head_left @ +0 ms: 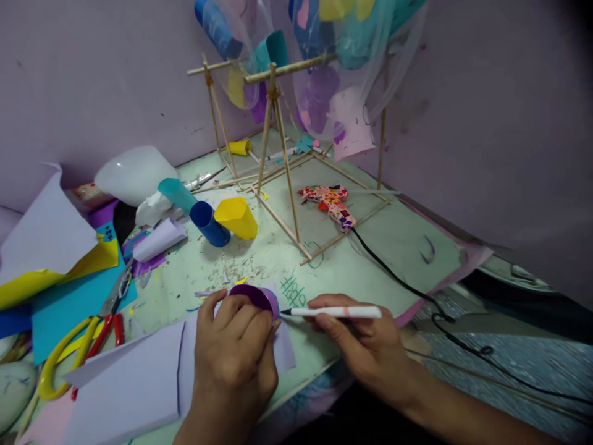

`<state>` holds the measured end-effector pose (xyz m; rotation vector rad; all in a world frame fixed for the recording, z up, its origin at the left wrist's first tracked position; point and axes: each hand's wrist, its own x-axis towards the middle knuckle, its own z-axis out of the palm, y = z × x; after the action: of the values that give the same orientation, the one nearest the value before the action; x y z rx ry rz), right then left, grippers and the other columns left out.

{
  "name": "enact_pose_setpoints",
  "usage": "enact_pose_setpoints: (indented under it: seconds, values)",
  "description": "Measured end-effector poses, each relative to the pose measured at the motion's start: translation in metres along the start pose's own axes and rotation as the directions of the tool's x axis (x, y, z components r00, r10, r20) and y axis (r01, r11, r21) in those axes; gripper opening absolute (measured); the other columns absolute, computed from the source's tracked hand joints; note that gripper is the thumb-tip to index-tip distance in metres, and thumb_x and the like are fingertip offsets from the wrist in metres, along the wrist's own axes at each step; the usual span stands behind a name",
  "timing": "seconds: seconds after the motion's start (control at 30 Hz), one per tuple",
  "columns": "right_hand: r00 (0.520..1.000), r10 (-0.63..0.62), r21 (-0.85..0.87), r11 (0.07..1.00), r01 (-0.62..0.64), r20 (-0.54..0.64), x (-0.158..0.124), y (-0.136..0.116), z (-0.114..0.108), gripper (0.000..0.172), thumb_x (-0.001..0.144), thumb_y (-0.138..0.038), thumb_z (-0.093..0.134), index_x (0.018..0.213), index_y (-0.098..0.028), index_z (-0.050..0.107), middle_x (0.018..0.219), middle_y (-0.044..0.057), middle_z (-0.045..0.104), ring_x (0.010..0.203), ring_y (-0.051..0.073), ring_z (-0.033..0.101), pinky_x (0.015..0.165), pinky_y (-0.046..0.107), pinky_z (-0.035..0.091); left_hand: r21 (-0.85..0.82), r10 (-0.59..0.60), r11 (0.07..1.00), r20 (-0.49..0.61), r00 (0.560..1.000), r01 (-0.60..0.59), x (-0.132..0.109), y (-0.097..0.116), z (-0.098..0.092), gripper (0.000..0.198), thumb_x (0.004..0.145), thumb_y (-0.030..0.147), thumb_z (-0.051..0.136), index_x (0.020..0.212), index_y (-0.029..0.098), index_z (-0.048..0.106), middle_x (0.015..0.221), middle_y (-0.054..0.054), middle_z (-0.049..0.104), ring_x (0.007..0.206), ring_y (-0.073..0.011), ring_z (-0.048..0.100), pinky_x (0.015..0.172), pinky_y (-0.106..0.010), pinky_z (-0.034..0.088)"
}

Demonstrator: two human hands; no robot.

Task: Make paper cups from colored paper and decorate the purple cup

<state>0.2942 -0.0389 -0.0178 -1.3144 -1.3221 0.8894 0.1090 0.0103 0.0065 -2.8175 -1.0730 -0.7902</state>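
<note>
My left hand (236,349) is closed around a short purple paper tube (252,295), which stands on a sheet of lavender paper (284,346) near the table's front edge. Most of the tube is behind my fingers. In my right hand (365,346) is a white marker (345,312) with a dark tip, held almost level and pointing left. Its tip is beside the tube's right side; whether it touches the paper I cannot tell. Under my left wrist and to its left lies a folded lavender sheet (134,377).
Yellow-handled scissors (76,346) and coloured paper (88,303) lie at left. Behind my hands stand a blue paper tube (210,224) and a yellow one (237,217). A stick frame (273,123) rises at the back, around a flower-patterned glue gun (330,201) whose black cord (393,272) trails right.
</note>
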Motion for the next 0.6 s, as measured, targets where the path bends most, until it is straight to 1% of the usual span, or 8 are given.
enact_pose_setpoints:
  seconds: [0.13, 0.17, 0.27, 0.33, 0.4, 0.47, 0.53, 0.6]
  values:
    - [0.988, -0.034, -0.008, 0.999, 0.034, -0.153, 0.020, -0.010, -0.013, 0.013, 0.086, -0.029, 0.059, 0.090, -0.022, 0.069, 0.066, 0.000, 0.072, 0.057, 0.014, 0.069, 0.053, 0.019, 0.057, -0.042, -0.090, 0.995, -0.015, 0.996, 0.089, 0.000, 0.008, 0.004, 0.013, 0.076, 0.008, 0.055, 0.068, 0.019, 0.057, 0.061, 0.001, 0.059, 0.069, -0.0178, 0.052, 0.084, -0.044, 0.040]
    - [0.983, -0.050, -0.008, 0.999, 0.049, -0.176, 0.028, -0.014, -0.014, 0.013, 0.087, -0.031, 0.060, 0.090, -0.024, 0.069, 0.065, -0.001, 0.072, 0.056, 0.013, 0.069, 0.053, 0.019, 0.057, -0.054, -0.124, 0.991, -0.049, 0.991, 0.121, 0.000, 0.010, 0.005, 0.015, 0.075, 0.008, 0.052, 0.066, 0.019, 0.056, 0.059, 0.000, 0.057, 0.068, -0.0176, 0.051, 0.085, -0.044, 0.039]
    - [0.980, -0.118, -0.041, 0.993, 0.113, -0.160, 0.059, -0.030, -0.009, 0.013, 0.087, -0.035, 0.060, 0.089, -0.027, 0.069, 0.065, -0.002, 0.070, 0.057, 0.012, 0.066, 0.055, 0.018, 0.056, -0.058, -0.180, 0.983, -0.131, 0.975, 0.173, 0.001, 0.016, 0.008, 0.016, 0.070, 0.006, 0.049, 0.061, 0.018, 0.055, 0.057, -0.001, 0.055, 0.065, -0.0173, 0.049, 0.082, -0.045, 0.040]
    - [0.983, -0.170, -0.064, 0.984, 0.165, -0.074, 0.080, -0.042, 0.005, 0.011, 0.087, -0.036, 0.061, 0.088, -0.029, 0.070, 0.064, -0.003, 0.068, 0.056, 0.011, 0.064, 0.053, 0.017, 0.055, -0.045, -0.193, 0.981, -0.139, 0.971, 0.189, 0.002, 0.019, 0.012, 0.018, 0.070, 0.005, 0.049, 0.058, 0.018, 0.053, 0.057, -0.001, 0.055, 0.062, -0.0168, 0.048, 0.074, -0.042, 0.042]
    - [0.977, -0.210, -0.089, 0.973, 0.213, 0.041, 0.099, -0.050, 0.024, 0.010, 0.086, -0.035, 0.062, 0.088, -0.030, 0.070, 0.063, -0.003, 0.066, 0.054, 0.010, 0.062, 0.050, 0.015, 0.054, -0.051, -0.241, 0.970, -0.197, 0.950, 0.236, 0.001, 0.021, 0.020, 0.024, 0.072, 0.004, 0.048, 0.053, 0.018, 0.052, 0.055, -0.001, 0.054, 0.060, -0.0165, 0.049, 0.065, -0.038, 0.043]
    - [0.948, -0.243, -0.113, 0.956, 0.270, 0.208, 0.115, -0.053, 0.044, 0.009, 0.086, -0.033, 0.062, 0.087, -0.030, 0.071, 0.064, -0.004, 0.065, 0.053, 0.009, 0.061, 0.048, 0.014, 0.052, -0.092, -0.359, 0.933, -0.328, 0.874, 0.348, -0.001, 0.023, 0.033, 0.028, 0.073, 0.005, 0.049, 0.050, 0.020, 0.051, 0.051, 0.000, 0.052, 0.057, -0.0159, 0.051, 0.057, -0.035, 0.043]
    - [0.873, -0.248, -0.136, 0.934, 0.330, 0.419, 0.129, -0.053, 0.060, 0.011, 0.085, -0.031, 0.063, 0.079, -0.028, 0.071, 0.069, -0.002, 0.068, 0.053, 0.009, 0.061, 0.046, 0.013, 0.051, -0.087, -0.381, 0.922, -0.384, 0.841, 0.378, -0.004, 0.027, 0.045, 0.025, 0.076, 0.009, 0.052, 0.054, 0.021, 0.056, 0.053, 0.000, 0.054, 0.055, -0.0166, 0.054, 0.046, -0.033, 0.040]
    - [0.766, -0.198, -0.151, 0.921, 0.358, 0.611, 0.140, -0.050, 0.072, 0.015, 0.084, -0.030, 0.063, 0.073, -0.026, 0.071, 0.070, -0.001, 0.070, 0.051, 0.009, 0.060, 0.041, 0.013, 0.047, -0.069, -0.399, 0.913, -0.360, 0.843, 0.402, -0.007, 0.030, 0.052, 0.022, 0.076, 0.010, 0.056, 0.059, 0.023, 0.061, 0.055, -0.001, 0.055, 0.052, -0.0165, 0.054, 0.042, -0.033, 0.039]
